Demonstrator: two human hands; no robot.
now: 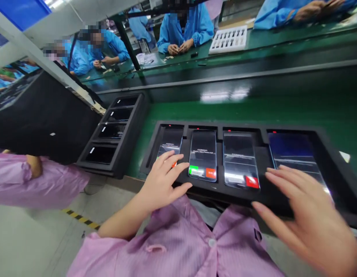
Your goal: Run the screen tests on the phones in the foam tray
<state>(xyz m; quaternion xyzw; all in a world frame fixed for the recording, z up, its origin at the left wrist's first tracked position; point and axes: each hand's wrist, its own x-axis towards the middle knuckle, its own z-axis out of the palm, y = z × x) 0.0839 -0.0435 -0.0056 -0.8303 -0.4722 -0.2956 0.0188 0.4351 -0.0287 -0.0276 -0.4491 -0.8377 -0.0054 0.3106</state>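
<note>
Hands apart: your left hand rests over the left phone, right hand over the far-right phone. All four phones lit in black tray, red and green on-screen buttons.

A black foam tray with four compartments lies across the lower right of the frame, each compartment holding a slim glass-fronted smartphone, screen up. The second smartphone shows small text, with a green button and a red button low on its lit screen. The third smartphone shows text and one red button. The leftmost smartphone is lit and partly covered. The rightmost smartphone glows deep blue, its lower part hidden.
</note>
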